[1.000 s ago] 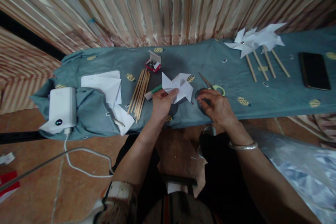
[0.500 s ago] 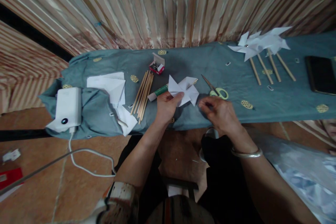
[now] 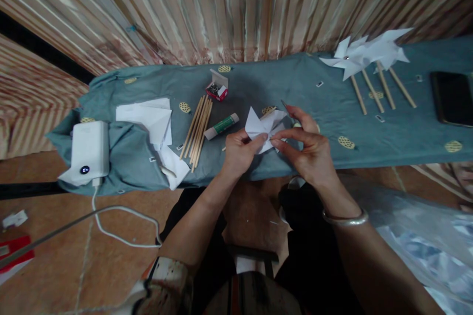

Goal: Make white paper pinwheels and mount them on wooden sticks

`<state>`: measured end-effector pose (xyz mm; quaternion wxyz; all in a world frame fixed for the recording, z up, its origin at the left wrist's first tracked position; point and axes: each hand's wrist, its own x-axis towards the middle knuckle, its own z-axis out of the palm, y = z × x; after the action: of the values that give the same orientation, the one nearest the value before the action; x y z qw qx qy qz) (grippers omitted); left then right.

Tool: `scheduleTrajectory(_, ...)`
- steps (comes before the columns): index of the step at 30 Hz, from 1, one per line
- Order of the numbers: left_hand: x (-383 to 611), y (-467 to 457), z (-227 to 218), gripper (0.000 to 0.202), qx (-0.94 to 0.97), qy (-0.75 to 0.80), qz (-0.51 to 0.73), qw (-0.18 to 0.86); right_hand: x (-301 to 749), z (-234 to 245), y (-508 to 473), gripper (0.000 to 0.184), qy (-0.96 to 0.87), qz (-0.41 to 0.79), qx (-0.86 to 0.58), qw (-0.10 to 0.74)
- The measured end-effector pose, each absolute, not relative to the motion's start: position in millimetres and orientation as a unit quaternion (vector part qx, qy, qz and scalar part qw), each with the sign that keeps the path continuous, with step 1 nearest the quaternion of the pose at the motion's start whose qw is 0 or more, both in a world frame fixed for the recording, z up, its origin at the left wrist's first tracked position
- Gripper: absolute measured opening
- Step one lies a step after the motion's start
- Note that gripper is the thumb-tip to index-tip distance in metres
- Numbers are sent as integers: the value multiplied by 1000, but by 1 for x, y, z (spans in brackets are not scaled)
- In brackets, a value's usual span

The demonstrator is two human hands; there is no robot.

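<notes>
My left hand (image 3: 242, 151) pinches a white paper pinwheel (image 3: 253, 123) between thumb and fingers, just above the cloth. Part of a wooden stick (image 3: 267, 114) shows behind the paper. At the pinwheel's middle, my right hand (image 3: 308, 150) has thumb and index fingertip together on something too small to make out, while its other fingers are raised. Scissors lie under and behind that hand, mostly hidden, with a blade tip (image 3: 284, 104) showing. Left of my hands are a green and white glue stick (image 3: 221, 126) and an open red box (image 3: 217, 89) of small metal tacks.
Several wooden sticks (image 3: 197, 130) lie beside folded white paper sheets (image 3: 148, 115). A white power bank (image 3: 89, 147) with a cable sits at the left end. Several pinwheels on sticks (image 3: 365, 61) and a black phone (image 3: 451, 98) lie to the right. A curtain (image 3: 236, 10) hangs behind.
My right hand has moved left and up from beside the pinwheel to its middle, now covering most of the scissors. The pinwheel has shifted slightly right in view, leaving the glue stick fully visible.
</notes>
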<state>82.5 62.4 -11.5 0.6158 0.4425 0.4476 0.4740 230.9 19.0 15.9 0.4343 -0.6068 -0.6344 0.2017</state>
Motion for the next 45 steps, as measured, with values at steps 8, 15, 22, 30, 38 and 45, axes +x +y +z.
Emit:
scheduleTrajectory(8, 82, 63, -16, 19, 462, 431, 470, 617, 233, 13, 20, 5, -627, 219, -594, 454)
scheduleTrajectory(15, 82, 62, -15, 19, 463, 431, 472, 614, 233, 13, 20, 5, -623, 226, -594, 457)
scheduleTrajectory(22, 82, 63, -16, 18, 462, 417, 476, 622, 234, 12, 20, 5, -627, 230, -589, 455)
scheduleTrajectory(30, 82, 62, -17, 22, 461, 425, 467, 624, 235, 11, 20, 6, -622, 237, -588, 459)
scheduleTrajectory(38, 82, 63, -18, 23, 475, 410, 471, 620, 236, 10, 21, 7, -615, 251, -590, 458)
scheduleTrajectory(45, 83, 62, -19, 23, 481, 419, 467, 612, 234, 9, 22, 6, -594, 290, -592, 461)
